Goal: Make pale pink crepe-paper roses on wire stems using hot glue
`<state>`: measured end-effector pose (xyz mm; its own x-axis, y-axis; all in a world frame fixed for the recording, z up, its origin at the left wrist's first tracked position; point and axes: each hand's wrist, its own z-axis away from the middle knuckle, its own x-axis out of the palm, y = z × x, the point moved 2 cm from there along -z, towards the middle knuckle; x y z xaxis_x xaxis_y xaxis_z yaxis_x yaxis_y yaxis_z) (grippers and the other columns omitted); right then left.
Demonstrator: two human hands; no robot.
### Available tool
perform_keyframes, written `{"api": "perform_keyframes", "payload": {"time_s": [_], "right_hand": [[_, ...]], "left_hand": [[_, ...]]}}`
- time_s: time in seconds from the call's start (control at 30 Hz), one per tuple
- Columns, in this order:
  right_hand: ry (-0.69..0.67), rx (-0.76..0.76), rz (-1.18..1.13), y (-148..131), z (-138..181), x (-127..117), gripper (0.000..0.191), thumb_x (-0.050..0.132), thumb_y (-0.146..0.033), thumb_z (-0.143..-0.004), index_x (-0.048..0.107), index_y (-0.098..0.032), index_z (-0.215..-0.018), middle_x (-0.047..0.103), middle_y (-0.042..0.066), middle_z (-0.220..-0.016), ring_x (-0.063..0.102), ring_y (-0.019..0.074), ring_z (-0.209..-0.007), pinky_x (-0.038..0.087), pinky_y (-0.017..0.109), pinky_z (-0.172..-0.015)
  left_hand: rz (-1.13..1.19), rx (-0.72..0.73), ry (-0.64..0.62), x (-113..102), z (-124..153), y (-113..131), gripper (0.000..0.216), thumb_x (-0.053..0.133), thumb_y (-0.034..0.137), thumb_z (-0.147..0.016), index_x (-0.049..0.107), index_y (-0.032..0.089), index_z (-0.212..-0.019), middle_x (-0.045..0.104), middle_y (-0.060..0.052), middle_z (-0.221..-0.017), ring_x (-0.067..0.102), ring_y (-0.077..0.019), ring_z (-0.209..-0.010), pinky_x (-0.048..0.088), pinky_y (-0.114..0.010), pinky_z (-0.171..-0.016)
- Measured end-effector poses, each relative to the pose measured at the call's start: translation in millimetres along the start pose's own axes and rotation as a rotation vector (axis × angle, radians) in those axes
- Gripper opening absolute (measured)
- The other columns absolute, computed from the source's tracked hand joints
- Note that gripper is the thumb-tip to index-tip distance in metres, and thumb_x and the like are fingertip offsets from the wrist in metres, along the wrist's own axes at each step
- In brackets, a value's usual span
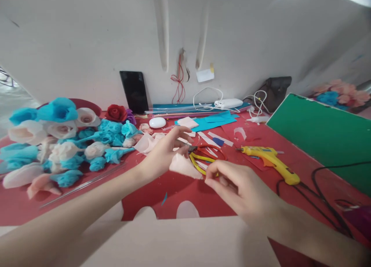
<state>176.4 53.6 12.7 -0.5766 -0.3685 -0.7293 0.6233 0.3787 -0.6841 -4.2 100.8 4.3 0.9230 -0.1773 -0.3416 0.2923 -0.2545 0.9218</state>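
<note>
A small pale pink crepe paper piece (pixel 185 167) hangs between my hands above the red table. My left hand (pixel 162 153) holds its upper left edge, fingers curved over toward the middle; the thumb is partly hidden. At the paper's lower right corner, my right hand (pixel 237 183) is closed in a pinch. Just behind lies a pair of pliers (pixel 199 164) with one red and one yellow handle, partly covered by the paper and my right fingers. A yellow glue gun (pixel 271 160) rests to the right of my right hand.
Blue, white and pink paper flowers (pixel 66 147) crowd the left side. Behind are blue paper sheets (pixel 222 121), a white case (pixel 157 122) and a leaning phone (pixel 134 92). A green board (pixel 321 133) and black cord (pixel 315 185) occupy the right. Pale paper (pixel 174 242) lies nearest me.
</note>
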Motion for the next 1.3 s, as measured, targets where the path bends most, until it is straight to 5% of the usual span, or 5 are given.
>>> {"api": "perform_keyframes", "payload": {"time_s": [0.2, 0.33, 0.7, 1.07, 1.3], "right_hand": [[0.038, 0.052, -0.62, -6, 0, -13, 0.017, 0.049, -0.031, -0.091, 0.049, -0.018, -0.081, 0.052, -0.003, -0.068, 0.039, 0.0046, -0.053, 0.03, 0.017, -0.049], [-0.029, 0.118, -0.899, -3, -2, -12, 0.018, 0.051, -0.03, -0.093, 0.051, -0.015, -0.083, 0.054, -0.004, -0.071, 0.031, 0.0002, -0.046, 0.023, 0.016, -0.045], [-0.176, 0.142, -1.013, -6, 0, -7, 0.02, 0.05, -0.033, -0.094, 0.052, -0.014, -0.09, 0.054, -0.003, -0.069, 0.034, -0.0002, -0.047, 0.026, 0.014, -0.046], [-0.266, 0.108, -0.993, -16, 9, 10, 0.017, 0.051, -0.029, -0.094, 0.052, -0.013, -0.088, 0.056, -0.002, -0.071, 0.037, -0.0011, -0.047, 0.028, 0.014, -0.048], [-0.255, 0.084, -0.905, -15, 8, 5, 0.013, 0.057, -0.026, -0.09, 0.057, -0.015, -0.096, 0.055, -0.004, -0.069, 0.037, -0.0003, -0.047, 0.03, 0.014, -0.049]], "left_hand": [[0.231, -0.057, -0.105, 7, 12, 20, 0.013, 0.063, 0.021, -0.077, 0.068, 0.016, -0.087, 0.07, -0.003, -0.083, 0.064, -0.0166, -0.076, 0.051, -0.025, -0.067], [0.366, -0.061, -0.141, 8, 16, 24, 0.018, 0.062, 0.018, -0.079, 0.071, 0.021, -0.094, 0.071, 0.0, -0.095, 0.064, -0.0157, -0.093, 0.048, -0.022, -0.08], [0.641, -0.188, -0.216, 14, 28, 37, 0.012, 0.065, 0.018, -0.083, 0.074, 0.023, -0.088, 0.073, 0.005, -0.086, 0.062, -0.0089, -0.085, 0.045, -0.016, -0.082], [0.592, -0.208, -0.273, 17, 62, 37, 0.026, 0.054, 0.026, -0.091, 0.074, 0.018, -0.077, 0.068, 0.001, -0.066, 0.064, -0.0136, -0.078, 0.046, -0.025, -0.088], [0.392, -0.106, -0.213, 12, 60, 42, 0.017, 0.061, 0.024, -0.085, 0.074, 0.018, -0.074, 0.068, -0.001, -0.083, 0.062, -0.0179, -0.094, 0.047, -0.025, -0.087]]}}
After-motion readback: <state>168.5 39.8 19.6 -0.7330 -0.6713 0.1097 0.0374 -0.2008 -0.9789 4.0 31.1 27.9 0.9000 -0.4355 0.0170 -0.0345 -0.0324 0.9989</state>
